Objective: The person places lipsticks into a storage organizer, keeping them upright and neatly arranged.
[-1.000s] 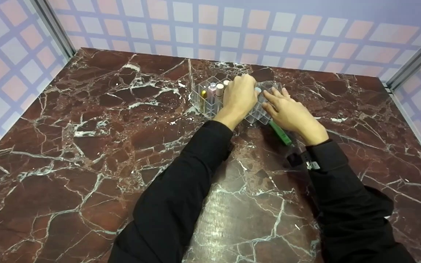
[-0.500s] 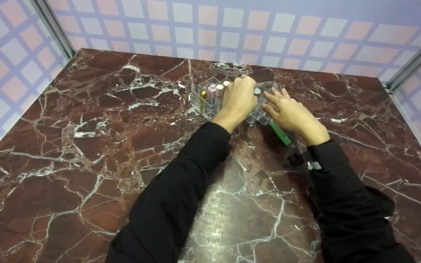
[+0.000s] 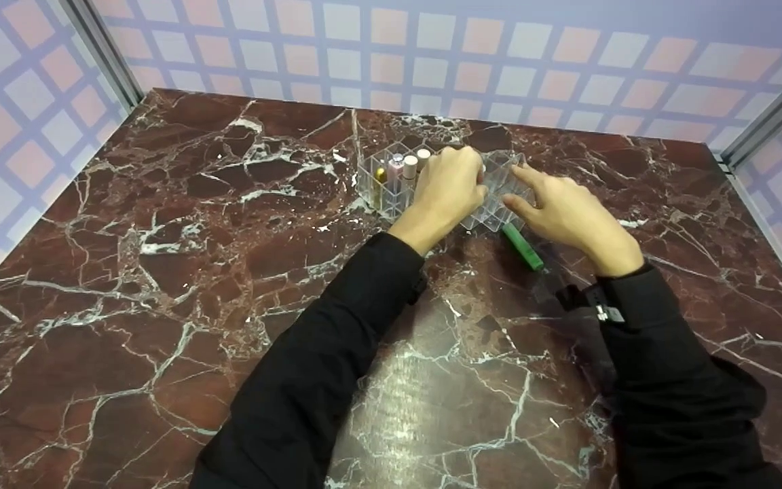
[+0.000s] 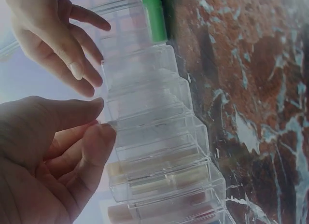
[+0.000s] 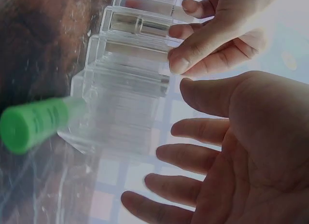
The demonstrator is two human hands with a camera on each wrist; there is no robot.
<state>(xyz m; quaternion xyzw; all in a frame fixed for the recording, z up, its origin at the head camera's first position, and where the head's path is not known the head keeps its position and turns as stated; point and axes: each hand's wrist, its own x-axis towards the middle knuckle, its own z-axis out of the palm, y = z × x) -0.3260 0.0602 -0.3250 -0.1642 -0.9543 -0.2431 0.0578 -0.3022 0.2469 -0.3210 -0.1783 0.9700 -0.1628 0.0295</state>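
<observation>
A clear stepped organizer (image 3: 499, 200) with diamond-shaped compartments stands toward the back of the table. My left hand (image 3: 449, 187) is over its middle, fingers bent. In the left wrist view, thumb and index fingertip stay apart at the compartment tops, nothing between them. Just beyond them shows the dark end of a tube (image 4: 112, 123). My right hand (image 3: 571, 214) is spread beside the organizer's right end, palm bare in the right wrist view. Left of my left hand stand cosmetic tubes: gold-topped (image 3: 381, 175), pink (image 3: 395, 170) and white-capped (image 3: 409, 164).
A green tube (image 3: 523, 247) with dark markings lies on the marble table (image 3: 160, 326), in front of the organizer's right end. Behind the table rises a checkered wall panel (image 3: 432, 68), with further panels at both sides.
My right hand has drawn right and slightly back from the organizer, with thumb and index wider apart. My left hand has shifted slightly right and down in view.
</observation>
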